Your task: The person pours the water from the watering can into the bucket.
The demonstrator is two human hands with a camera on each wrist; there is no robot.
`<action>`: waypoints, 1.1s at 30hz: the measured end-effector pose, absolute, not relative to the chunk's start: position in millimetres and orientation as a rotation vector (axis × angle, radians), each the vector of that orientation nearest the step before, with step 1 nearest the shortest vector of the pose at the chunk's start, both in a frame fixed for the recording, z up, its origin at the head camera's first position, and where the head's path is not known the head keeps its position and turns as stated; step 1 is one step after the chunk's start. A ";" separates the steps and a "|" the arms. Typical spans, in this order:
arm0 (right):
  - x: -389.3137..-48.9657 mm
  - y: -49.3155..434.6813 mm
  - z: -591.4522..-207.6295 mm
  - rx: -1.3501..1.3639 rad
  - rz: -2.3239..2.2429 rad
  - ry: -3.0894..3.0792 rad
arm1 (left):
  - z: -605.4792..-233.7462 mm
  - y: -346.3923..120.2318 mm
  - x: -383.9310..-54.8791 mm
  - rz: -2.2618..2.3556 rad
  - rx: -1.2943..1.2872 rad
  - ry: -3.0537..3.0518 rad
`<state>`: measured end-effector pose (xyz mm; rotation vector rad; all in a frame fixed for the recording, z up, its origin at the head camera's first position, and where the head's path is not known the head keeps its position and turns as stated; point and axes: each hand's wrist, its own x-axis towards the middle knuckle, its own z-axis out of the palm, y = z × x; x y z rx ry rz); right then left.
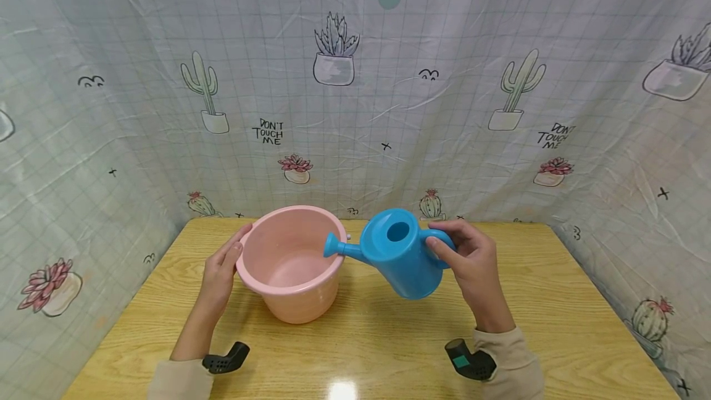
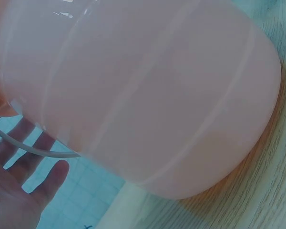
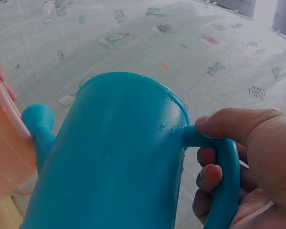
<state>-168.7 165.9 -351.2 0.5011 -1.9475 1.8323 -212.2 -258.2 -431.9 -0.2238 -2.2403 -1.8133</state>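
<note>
A pink bucket [image 1: 300, 307] stands on the wooden table, its open mouth facing up and toward me. At its left rim, my left hand [image 1: 222, 267] grips the edge. In the left wrist view the bucket's side [image 2: 148, 95] fills most of the picture, and its thin handle [image 2: 38, 151] crosses in front of my fingers. My right hand [image 1: 472, 255] holds a blue watering can [image 1: 402, 264] by its handle, fingers curled through the loop. The can leans left, and its spout [image 1: 336, 245] reaches over the bucket's right rim. Water drops cling to the can's side [image 3: 119, 157] near the handle.
The light wooden table [image 1: 383, 357] extends to a fabric backdrop [image 1: 389, 110] printed with potted cacti, which hangs behind and on both sides. A black wrist device sits on my left sleeve [image 1: 180, 378] and another on my right sleeve [image 1: 508, 357].
</note>
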 end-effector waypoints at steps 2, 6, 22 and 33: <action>-168.6 165.7 -350.9 0.502 1.835 -1.947 | -432.1 -258.5 -212.2 -1.810 -0.227 -2.242; -168.6 165.6 -350.3 0.503 1.839 -1.944 | -432.3 -258.6 -212.8 -1.816 -0.235 -2.233; -168.8 165.9 -350.7 0.508 1.834 -1.943 | -432.7 -258.4 -213.2 -1.823 -0.248 -2.222; -169.3 166.3 -351.8 0.519 1.836 -1.933 | -432.2 -258.2 -213.1 -1.813 -0.250 -2.225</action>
